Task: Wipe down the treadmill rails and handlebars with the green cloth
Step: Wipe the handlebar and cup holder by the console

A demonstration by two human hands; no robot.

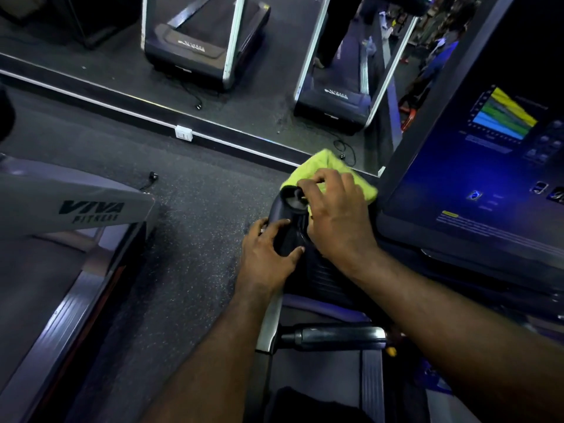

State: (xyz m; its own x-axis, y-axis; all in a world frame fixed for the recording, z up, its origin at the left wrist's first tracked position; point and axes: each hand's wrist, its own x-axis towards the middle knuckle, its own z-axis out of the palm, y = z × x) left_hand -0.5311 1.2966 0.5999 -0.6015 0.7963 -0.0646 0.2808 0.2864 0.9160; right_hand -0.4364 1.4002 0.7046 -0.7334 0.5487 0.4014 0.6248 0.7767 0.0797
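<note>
1. Head view, looking straight down: my left hand (268, 254) is wrapped round the black handlebar (282, 209), thumb laid across its top and fingers curled at its near side.
2. My right hand (335, 218) sits just beside it, fingers bent and clamped on the green cloth (331, 161), with the fingertips up at the handlebar's far tip.
3. The green cloth is bunched over that far end of the handlebar and spills out beyond my right knuckles toward the console.
4. The 2 hands are close together, 1 on each side of the same bar.
5. To the right, the console screen (488, 166) glows blue and shows a coloured chart.
6. Below my wrists, a short black side grip (332, 334) runs crossways.
7. On the left, a neighbouring treadmill (91, 209) reads VIVA FITNESS, and dark speckled floor (195, 215) lies between it and me.
8. Up top, a mirror (274, 71) reflects 2 treadmill fronts.
</note>
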